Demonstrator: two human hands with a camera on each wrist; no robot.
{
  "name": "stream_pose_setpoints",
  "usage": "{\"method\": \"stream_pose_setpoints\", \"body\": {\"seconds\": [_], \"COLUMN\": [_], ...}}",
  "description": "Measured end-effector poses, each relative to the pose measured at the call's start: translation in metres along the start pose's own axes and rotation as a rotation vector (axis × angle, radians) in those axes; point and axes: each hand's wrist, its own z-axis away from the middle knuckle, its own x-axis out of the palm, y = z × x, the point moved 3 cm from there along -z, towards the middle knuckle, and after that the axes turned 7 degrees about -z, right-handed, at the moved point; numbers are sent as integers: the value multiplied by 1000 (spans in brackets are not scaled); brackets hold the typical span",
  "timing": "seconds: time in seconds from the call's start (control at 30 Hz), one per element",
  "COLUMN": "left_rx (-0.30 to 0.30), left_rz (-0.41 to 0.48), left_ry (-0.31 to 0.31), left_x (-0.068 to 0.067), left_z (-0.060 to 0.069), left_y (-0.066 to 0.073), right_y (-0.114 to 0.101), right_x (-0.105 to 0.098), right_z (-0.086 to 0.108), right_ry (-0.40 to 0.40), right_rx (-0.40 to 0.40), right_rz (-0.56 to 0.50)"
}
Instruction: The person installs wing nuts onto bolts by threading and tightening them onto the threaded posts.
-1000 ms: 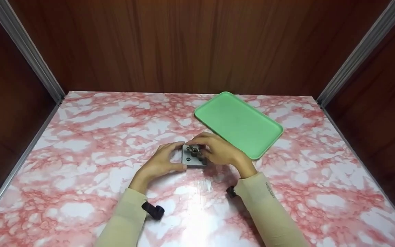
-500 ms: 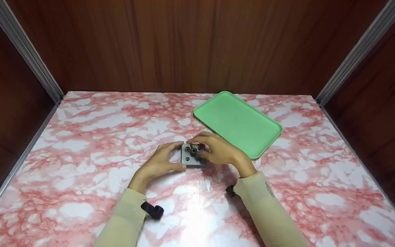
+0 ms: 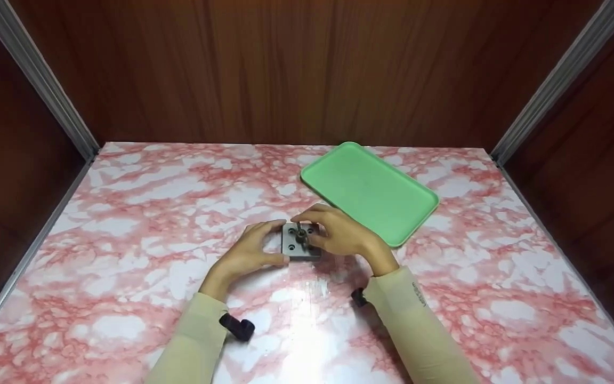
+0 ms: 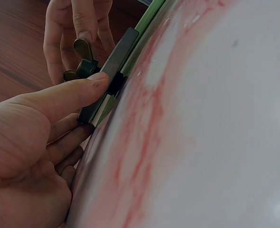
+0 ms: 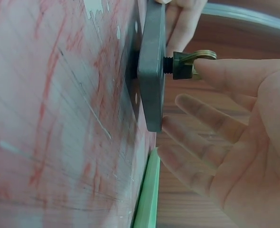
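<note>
A square grey metal plate (image 3: pixel 295 253) with several holes lies between both hands. A threaded bolt (image 5: pixel 168 65) stands through its middle, and a brass-coloured wing nut (image 5: pixel 182 65) sits on the thread, apart from the plate's face. In the left wrist view a dark block (image 4: pixel 116 84) shows under the plate (image 4: pixel 121 52), between it and the table. My left hand (image 3: pixel 251 250) grips the plate's left side, thumb on the near edge and fingers at the far edge. My right hand (image 3: pixel 341 232) pinches the wing nut's wings with thumb and forefinger; its other fingers hang beside the plate.
A green tray (image 3: pixel 371 186) lies on the marbled red-and-white table (image 3: pixel 152 213), beyond and right of the hands. Brown wood-grain panels (image 3: pixel 285 69) enclose the back and sides. Black camera mounts (image 3: pixel 237 326) sit at both wrists.
The wing nut has turned, so its wings now point differently, one towards the far side. My right fingers shift slightly with it; my left hand and the plate keep their place.
</note>
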Motion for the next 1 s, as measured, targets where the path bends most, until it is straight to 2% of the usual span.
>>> {"method": "stream_pose_setpoints", "body": {"seconds": [0.53,1.0], "left_rx": [-10,-21], "left_rz": [-16,-1], "left_ry": [4,3], "left_x": [0,0], "left_z": [0,-1], "left_y": [3,0], "right_y": [4,3], "right_x": [-2,0], "right_z": [1,1], "right_ry": [-2,58], "right_rx": [43,65], "right_rz": [-27,-26]}}
